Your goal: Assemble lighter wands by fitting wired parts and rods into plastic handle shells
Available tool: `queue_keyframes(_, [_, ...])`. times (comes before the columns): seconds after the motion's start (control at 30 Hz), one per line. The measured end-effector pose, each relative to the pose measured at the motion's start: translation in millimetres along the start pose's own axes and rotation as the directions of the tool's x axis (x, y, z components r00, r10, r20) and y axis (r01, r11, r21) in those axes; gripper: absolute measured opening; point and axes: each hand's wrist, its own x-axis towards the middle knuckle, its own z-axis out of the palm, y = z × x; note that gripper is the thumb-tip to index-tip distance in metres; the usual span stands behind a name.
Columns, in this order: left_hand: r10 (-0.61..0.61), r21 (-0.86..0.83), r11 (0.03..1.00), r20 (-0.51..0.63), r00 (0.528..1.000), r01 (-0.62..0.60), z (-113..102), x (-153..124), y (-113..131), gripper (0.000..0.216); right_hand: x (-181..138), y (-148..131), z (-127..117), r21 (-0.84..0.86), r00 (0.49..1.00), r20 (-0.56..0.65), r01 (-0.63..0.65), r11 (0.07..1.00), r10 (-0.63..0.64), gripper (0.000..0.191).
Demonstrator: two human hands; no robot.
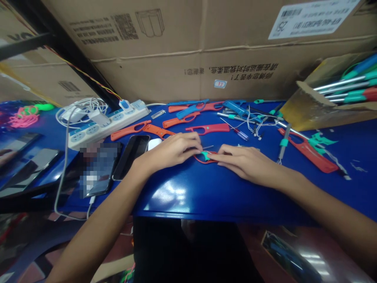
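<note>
Between my two hands, just above the blue table, is a red utility-lighter casing [212, 161] with a green trigger piece [205, 155] in its opening. My left hand [178, 151] is closed, its fingertips pinching the casing's left end beside the green piece. From the other side, my right hand [246, 160] grips the right end, with thumb and index finger close to the trigger. My fingers cover much of the casing. Behind them lies another red lighter casing [209, 129], and a screwdriver [242, 134] rests to its right.
Orange and blue casings [188, 111] lie along the back by a large cardboard box [165, 74]. A power strip [110, 124], cables and phones [131, 157] occupy the left. At right are a loose red casing [313, 153] and an open carton [306, 106] of metal-tubed parts.
</note>
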Motion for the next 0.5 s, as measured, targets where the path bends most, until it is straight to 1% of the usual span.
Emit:
queue_keyframes(0.3, [-0.005,-0.043,0.999,0.012,1.000,0.005,-2.1,0.6,1.8,0.018,0.3,0.5,0.0,0.002,1.000,-0.001,0.005,1.000,-0.005,0.040])
queue_keyframes(0.5, [-0.002,-0.008,1.000,0.032,0.999,0.002,-1.4,0.4,0.1,0.018,0.3,-0.3,-0.6,0.012,1.000,-0.003,-0.002,1.000,0.002,0.040])
